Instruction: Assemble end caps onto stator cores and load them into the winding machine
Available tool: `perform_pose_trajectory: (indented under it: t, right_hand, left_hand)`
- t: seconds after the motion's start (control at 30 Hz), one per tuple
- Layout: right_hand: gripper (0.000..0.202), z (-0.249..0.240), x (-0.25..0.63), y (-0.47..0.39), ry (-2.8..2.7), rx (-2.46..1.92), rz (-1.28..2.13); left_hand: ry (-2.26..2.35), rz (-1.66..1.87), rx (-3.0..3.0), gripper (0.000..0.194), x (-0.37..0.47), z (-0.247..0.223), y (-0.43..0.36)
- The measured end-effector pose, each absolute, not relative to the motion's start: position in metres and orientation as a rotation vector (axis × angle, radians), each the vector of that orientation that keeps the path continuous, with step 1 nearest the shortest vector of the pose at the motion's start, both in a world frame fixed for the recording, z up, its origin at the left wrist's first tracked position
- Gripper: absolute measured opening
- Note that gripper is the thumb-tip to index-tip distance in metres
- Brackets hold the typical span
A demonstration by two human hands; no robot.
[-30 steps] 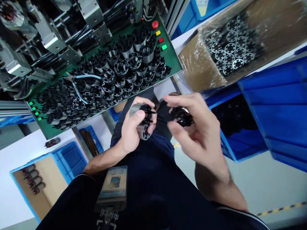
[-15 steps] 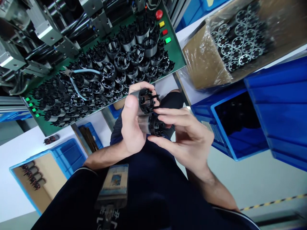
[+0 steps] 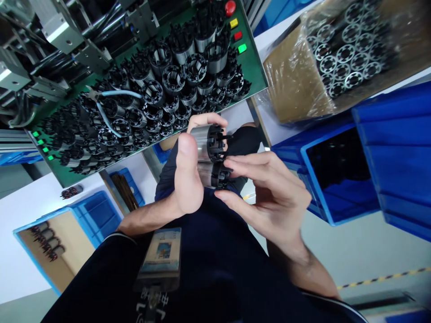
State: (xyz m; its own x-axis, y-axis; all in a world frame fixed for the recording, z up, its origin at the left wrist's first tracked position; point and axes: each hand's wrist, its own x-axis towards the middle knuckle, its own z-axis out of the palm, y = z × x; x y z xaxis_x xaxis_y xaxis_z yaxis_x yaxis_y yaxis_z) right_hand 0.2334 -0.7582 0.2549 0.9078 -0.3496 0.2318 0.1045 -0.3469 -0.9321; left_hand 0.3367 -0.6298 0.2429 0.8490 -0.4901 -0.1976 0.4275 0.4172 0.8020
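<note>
My left hand point(image 3: 190, 175) is closed around two motor stators, one above the other. The upper stator point(image 3: 204, 142), a grey metal cylinder with a black pronged plastic end, lies on its side with the prongs pointing right. Just below it and touching is the lower stator point(image 3: 206, 174), its black end also to the right. My right hand point(image 3: 272, 193) has its thumb and fingertips about that lower black end; its contact there is partly hidden. Many similar stators point(image 3: 173, 80) crowd the green machine table point(image 3: 257, 80) ahead.
Light-blue-handled pliers point(image 3: 117, 94) lie on the stators. A plastic-lined carton point(image 3: 289, 89) of metal cores stands at right, above blue bins point(image 3: 336, 222). At left, a blue crate point(image 3: 97, 215) holds several stators, with another part point(image 3: 71, 192) beside it. Control buttons point(image 3: 238, 35) edge the machine.
The stators have turned in my left hand, so the upper one shows more of its metal side and less of its open end. Both hands have shifted slightly right.
</note>
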Motion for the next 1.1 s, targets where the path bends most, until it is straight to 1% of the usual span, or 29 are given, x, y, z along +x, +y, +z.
perform_pose_trajectory:
  t: [0.07,0.13,0.27,0.33,0.5,0.6,0.67,0.8,0.9,0.97,1.1]
  right_hand:
    - [0.058,0.256,0.233,-0.758,0.199,-1.881,-0.455]
    - [0.057,0.256,0.232,-0.759,0.202,-1.907,-0.443]
    - [0.061,0.252,0.230,-0.760,0.214,-1.840,-0.384]
    - [0.061,0.247,0.230,-0.760,0.237,-1.765,-0.343]
    - [0.051,0.240,0.230,-0.757,0.250,-1.748,-0.374]
    - [0.052,0.240,0.230,-0.757,0.290,-1.707,-0.330]
    - [0.051,0.239,0.230,-0.756,0.274,-1.745,-0.346]
    - [0.045,0.237,0.233,-0.754,0.214,-1.946,-0.523]
    - [0.041,0.236,0.236,-0.755,0.212,-1.903,-0.482]
    - [0.041,0.236,0.236,-0.757,0.198,-1.898,-0.472]
    - [0.046,0.236,0.235,-0.762,0.117,-2.071,-0.499]
  left_hand:
    - [-0.069,-0.581,0.991,0.067,0.335,0.242,-0.631]
    - [-0.061,-0.589,1.030,0.067,0.335,0.242,-0.631]
    - [-0.060,-0.568,1.069,0.074,0.336,0.240,-0.630]
    - [-0.076,-0.564,1.070,0.074,0.337,0.239,-0.631]
    - [-0.069,-0.502,1.110,0.077,0.340,0.234,-0.635]
    - [-0.031,-0.523,1.126,0.077,0.341,0.231,-0.638]
    - [0.010,-0.552,1.131,0.079,0.341,0.230,-0.639]
    - [0.084,-0.518,1.156,0.085,0.341,0.228,-0.642]
    - [0.115,-0.559,1.169,0.088,0.340,0.227,-0.642]
    - [0.120,-0.580,1.185,0.090,0.340,0.225,-0.640]
    - [0.144,-0.699,1.201,0.089,0.342,0.219,-0.635]
